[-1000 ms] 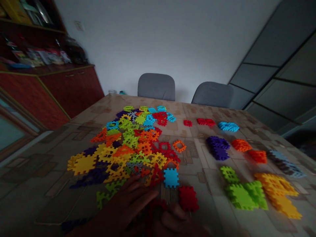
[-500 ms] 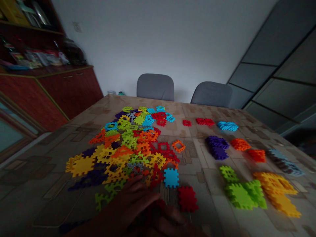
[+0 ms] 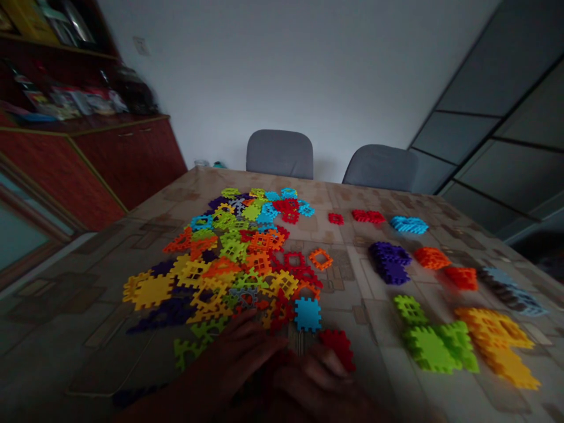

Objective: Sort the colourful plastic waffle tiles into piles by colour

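1. Near, the left hand (image 3: 238,352) angles rightward, fingers loosely extended; shadow obscures any grip.
2. Opposite, the right hand (image 3: 317,379) curls its fingers; whether it holds anything cannot be told.
3. The right hand now partly covers the red square (image 3: 340,348), fully visible moments earlier.
4. Beyond, the blue square (image 3: 308,314) lies beside the mixed pile (image 3: 233,249), color-grouped pieces (image 3: 434,349) at right on the table (image 3: 352,294).

Gap btwn mixed pile (image 3: 233,252) & stacks (image 3: 390,261)
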A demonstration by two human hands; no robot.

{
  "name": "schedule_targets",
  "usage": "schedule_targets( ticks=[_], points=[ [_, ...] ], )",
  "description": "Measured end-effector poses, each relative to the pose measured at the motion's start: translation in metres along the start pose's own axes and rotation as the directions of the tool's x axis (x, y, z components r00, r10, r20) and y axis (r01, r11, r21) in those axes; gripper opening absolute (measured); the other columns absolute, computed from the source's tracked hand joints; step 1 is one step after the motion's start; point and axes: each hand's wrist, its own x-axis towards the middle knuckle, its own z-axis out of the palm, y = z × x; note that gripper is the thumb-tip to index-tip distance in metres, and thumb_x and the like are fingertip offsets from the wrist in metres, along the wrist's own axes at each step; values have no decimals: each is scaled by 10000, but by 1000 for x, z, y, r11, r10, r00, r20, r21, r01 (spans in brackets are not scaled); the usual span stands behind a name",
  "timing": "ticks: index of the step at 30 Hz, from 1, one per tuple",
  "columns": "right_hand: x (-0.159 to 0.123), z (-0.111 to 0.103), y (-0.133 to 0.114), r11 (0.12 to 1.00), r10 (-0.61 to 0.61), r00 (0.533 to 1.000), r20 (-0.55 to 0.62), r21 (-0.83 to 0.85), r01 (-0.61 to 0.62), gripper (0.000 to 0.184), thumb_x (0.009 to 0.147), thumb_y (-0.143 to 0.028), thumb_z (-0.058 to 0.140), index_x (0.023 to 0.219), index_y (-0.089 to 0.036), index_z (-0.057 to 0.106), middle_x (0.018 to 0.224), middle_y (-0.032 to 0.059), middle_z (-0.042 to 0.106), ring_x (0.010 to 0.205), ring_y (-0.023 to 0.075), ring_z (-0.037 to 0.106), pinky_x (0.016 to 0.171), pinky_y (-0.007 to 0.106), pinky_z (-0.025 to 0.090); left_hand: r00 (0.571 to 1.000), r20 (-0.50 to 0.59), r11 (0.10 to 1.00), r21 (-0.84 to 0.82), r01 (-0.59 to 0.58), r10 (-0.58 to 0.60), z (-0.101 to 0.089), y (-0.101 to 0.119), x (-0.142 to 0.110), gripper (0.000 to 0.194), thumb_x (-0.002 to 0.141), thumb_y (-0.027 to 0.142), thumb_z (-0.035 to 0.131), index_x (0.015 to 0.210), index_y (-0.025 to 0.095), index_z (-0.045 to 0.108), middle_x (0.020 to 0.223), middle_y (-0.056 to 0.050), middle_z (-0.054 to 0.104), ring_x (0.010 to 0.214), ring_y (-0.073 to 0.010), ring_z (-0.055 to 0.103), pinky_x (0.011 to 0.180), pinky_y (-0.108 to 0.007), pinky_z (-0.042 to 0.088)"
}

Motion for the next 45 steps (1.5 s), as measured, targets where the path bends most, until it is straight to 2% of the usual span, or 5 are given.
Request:
schedule_targets(
  ticks=[6, 14, 26, 33, 45],
  points=[
    [6, -37, 8, 987, 158, 987, 26, 22, -159, 254, 940, -228, 678, 1177, -193, 598, 1026, 31, 686, 971, 203, 596, 836, 332, 462, 1000, -19, 1000, 17, 9, -9, -7, -4, -6, 573, 979, 582, 589, 1447, 289, 435, 1269, -54, 707, 1164, -229, 654, 1142, -377, 423],
    [10, -13, 8, 985, 164, 985, 53, 41, -166, 284, 929, -316, 687, 1174, -201, 599, 1035, 40, 689, 951, 227, 601, 814, 356, 440, 992, -126, 996, 89, 15, -3, -9, -10, -9, 390, 1047, 474, 493, 1371, 260, 535, 1195, -54, 733, 1109, -201, 673, 1090, -333, 475],
    [12, -8, 10, 978, 158, 982, 100, 123, -170, 554, 915, -322, 709, 1402, -188, 483, 1191, 75, 691, 1069, 256, 589, 915, 387, 438, 999, -47, 992, 127, 5, 1, 7, -4, -13, 896, 920, 763, 497, 1596, 242, 225, 1275, -92, 699, 1097, -267, 676, 1141, -419, 398],
    [12, -5, 12, 968, 188, 975, 117, 148, -204, 589, 912, -249, 688, 1442, -205, 435, 1190, 87, 682, 1063, 275, 587, 921, 417, 439, 994, -72, 982, 166, 93, -82, 18, 2, -15, 881, 967, 620, 539, 1630, 269, 78, 1320, -87, 685, 1150, -289, 662, 1132, -454, 414],
    [16, -33, 23, 941, 226, 965, 133, 226, -252, 396, 888, -243, 717, 1269, -225, 610, 1173, 67, 686, 1093, 258, 606, 955, 400, 480, 990, -142, 979, 199, 36, -8, 0, 7, -5, 525, 1016, 609, 472, 1403, 255, 503, 1221, -60, 732, 1088, -215, 686, 1034, -293, 492]
  ],
)
